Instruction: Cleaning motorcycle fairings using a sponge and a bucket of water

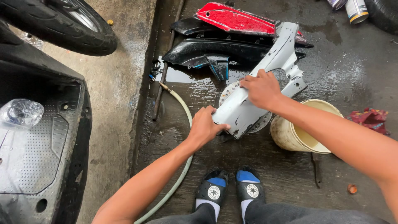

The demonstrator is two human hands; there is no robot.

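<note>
Both hands, left hand and right hand, grip a white fairing panel over wet concrete floor.

Bucket right, black panels beyond.

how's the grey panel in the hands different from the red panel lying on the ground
The grey panel is pale grey; the red panel is bright red with a pale edge. The grey one is gripped by the left hand at its lower end and the right hand on its middle, while the red one lies untouched on the black panels. The grey one sits nearer the bucket. Both are long moulded body panels, and both look wet.
</note>
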